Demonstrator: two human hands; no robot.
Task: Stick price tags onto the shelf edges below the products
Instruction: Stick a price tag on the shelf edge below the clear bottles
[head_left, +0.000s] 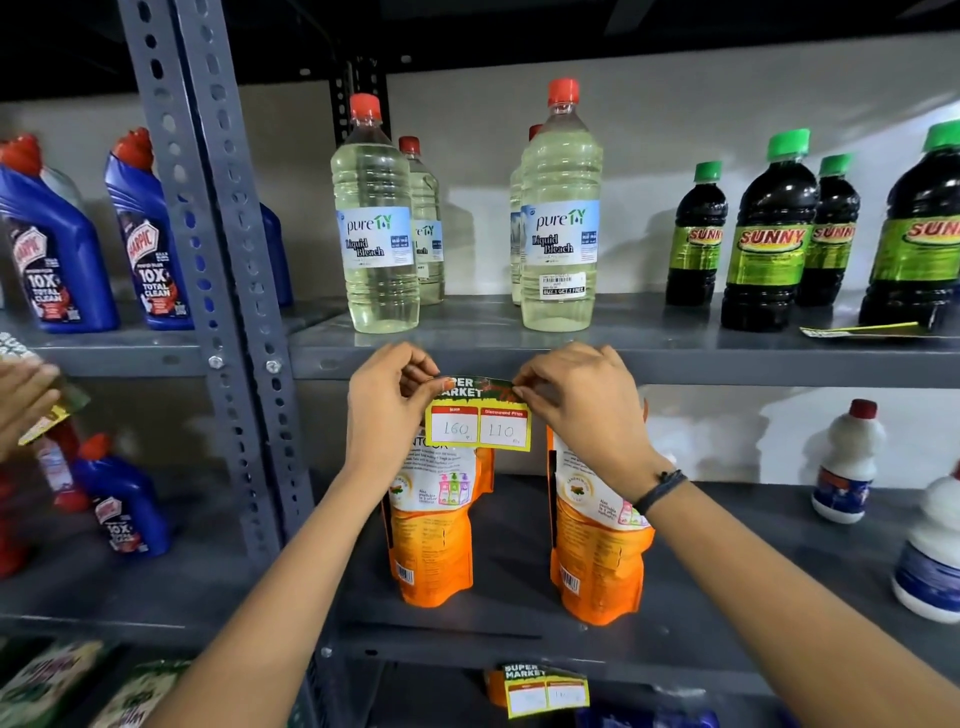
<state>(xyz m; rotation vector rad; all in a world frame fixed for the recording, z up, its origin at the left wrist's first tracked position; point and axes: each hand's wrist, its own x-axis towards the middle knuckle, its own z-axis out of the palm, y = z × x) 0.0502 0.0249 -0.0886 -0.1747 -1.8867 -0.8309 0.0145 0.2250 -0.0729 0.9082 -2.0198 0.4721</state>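
Observation:
A yellow and green price tag (479, 421), marked 160 and 110, hangs against the grey shelf edge (727, 366) below the liquid bleach bottles (376, 223). My left hand (387, 410) pinches its top left corner. My right hand (576, 405) pinches its top right corner. Both hands press the tag's upper strip to the shelf edge. A second bleach bottle (558, 218) stands above the right hand.
Orange refill pouches (434, 530) stand on the lower shelf behind the tag. Another price tag (545, 691) hangs on the lower shelf edge. Blue cleaner bottles (52, 244) are at left, dark green-capped bottles (769, 239) at right. Another person's hand (23, 400) holds a tag at far left.

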